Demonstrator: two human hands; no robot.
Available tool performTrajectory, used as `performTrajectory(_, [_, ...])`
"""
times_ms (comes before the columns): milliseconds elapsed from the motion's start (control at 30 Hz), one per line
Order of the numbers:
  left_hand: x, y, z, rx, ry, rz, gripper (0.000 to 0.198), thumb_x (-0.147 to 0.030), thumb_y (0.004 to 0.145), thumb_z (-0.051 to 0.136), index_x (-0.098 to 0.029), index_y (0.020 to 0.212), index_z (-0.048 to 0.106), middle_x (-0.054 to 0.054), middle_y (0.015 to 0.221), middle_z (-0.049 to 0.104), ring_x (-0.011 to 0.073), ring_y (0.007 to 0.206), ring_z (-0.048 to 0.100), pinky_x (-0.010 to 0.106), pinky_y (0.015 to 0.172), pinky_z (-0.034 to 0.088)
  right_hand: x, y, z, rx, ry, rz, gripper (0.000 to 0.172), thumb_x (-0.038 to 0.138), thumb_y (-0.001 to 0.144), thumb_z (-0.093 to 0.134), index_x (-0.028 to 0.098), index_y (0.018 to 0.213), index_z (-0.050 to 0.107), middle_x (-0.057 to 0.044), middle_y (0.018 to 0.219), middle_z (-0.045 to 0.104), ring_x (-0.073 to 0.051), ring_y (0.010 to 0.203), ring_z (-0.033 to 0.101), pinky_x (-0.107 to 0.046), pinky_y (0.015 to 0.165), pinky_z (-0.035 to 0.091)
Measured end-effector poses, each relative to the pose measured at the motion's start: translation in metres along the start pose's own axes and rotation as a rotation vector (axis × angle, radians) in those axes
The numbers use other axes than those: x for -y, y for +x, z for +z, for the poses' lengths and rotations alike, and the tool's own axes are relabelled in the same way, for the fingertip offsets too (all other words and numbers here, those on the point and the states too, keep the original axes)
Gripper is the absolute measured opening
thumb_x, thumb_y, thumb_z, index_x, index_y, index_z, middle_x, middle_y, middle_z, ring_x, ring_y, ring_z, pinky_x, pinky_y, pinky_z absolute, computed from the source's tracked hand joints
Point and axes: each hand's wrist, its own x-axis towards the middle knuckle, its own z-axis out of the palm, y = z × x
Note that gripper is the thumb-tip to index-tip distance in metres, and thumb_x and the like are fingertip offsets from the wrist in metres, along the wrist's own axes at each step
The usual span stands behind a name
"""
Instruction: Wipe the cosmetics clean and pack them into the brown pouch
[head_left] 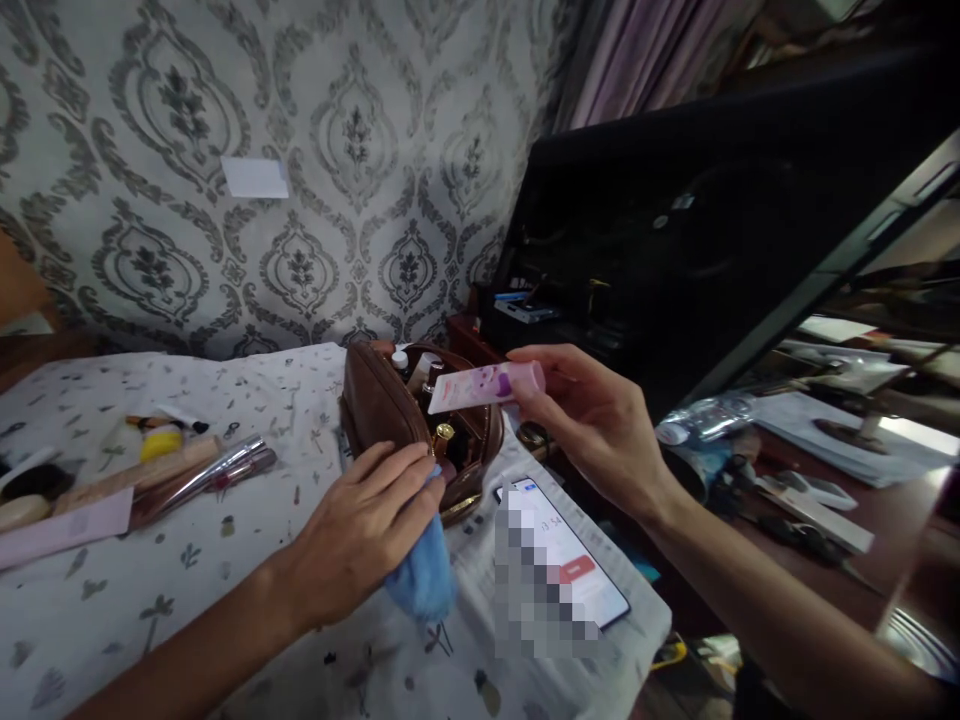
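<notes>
My right hand [592,425] pinches a small pink and white squeeze tube [476,385] by its pink cap end. The tube points left, above the opening of a brown cosmetic bag [386,400]. Small bottles and a round gold-coloured piece [444,432] show inside the bag. With fingers curled over a blue cloth [424,580], my left hand [367,530] rests at the bag's near edge. Its thumb and part of the cloth are hidden.
A lit phone [566,555] lies right of the bag on the patterned sheet [247,620]. Make-up items, including silver tubes [217,485] and a pink tube [67,528], lie at left. A dark screen-like panel [675,240] and a cluttered desk [900,520] stand at right.
</notes>
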Motion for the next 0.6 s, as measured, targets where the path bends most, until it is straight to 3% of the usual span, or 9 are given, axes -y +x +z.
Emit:
performTrajectory(100, [-0.003,0.01,0.017,0.084,0.039,-0.023,0.043,-0.008,0.092,0.039,-0.01,0.133,0.052,0.018,0.135,0.061,0.0289,0.136,0.047,0.053,0.113,0.034,-0.007,0.009,-0.004,0.054,-0.132,-0.068,0.03,0.044,0.088,0.069,0.022,0.109,0.07,-0.006,0.098,0.071,-0.02,0.085,0.067,-0.031,0.072,0.055])
performTrajectory(233, [-0.006,0.007,0.028,0.149,0.001,-0.039,0.041,-0.013,0.093,0.046,-0.014,0.134,0.051,0.014,0.133,0.061,0.0272,0.134,0.048,0.057,0.118,0.026,-0.005,0.02,-0.015,0.223,-0.27,-0.14,0.028,0.042,0.09,0.066,0.024,0.11,0.072,-0.005,0.098,0.072,-0.019,0.085,0.067,-0.032,0.074,0.056])
performTrajectory(400, [-0.008,0.003,0.031,0.16,-0.038,-0.037,0.045,-0.017,0.093,0.052,-0.017,0.138,0.048,0.012,0.128,0.062,0.0271,0.133,0.047,0.06,0.118,0.023,0.004,0.035,-0.024,0.427,-0.356,-0.15,0.026,0.043,0.089,0.068,0.025,0.107,0.073,-0.002,0.091,0.073,-0.016,0.076,0.067,-0.029,0.07,0.054])
performTrajectory(533, [-0.014,0.001,0.036,0.135,-0.037,-0.027,0.044,-0.021,0.094,0.053,-0.021,0.138,0.048,0.011,0.122,0.065,0.0273,0.133,0.046,0.062,0.118,0.021,0.004,0.037,-0.017,0.561,-0.398,-0.147,0.022,0.044,0.089,0.066,0.027,0.099,0.074,0.001,0.08,0.071,-0.012,0.064,0.063,-0.025,0.061,0.05])
performTrajectory(600, [-0.018,-0.001,0.038,0.134,-0.022,-0.042,0.043,-0.025,0.095,0.055,-0.022,0.137,0.05,0.011,0.12,0.066,0.0274,0.131,0.047,0.061,0.118,0.021,-0.001,0.033,-0.011,0.54,-0.378,-0.137,0.021,0.047,0.086,0.069,0.027,0.091,0.074,0.001,0.076,0.07,-0.012,0.061,0.061,-0.025,0.059,0.048])
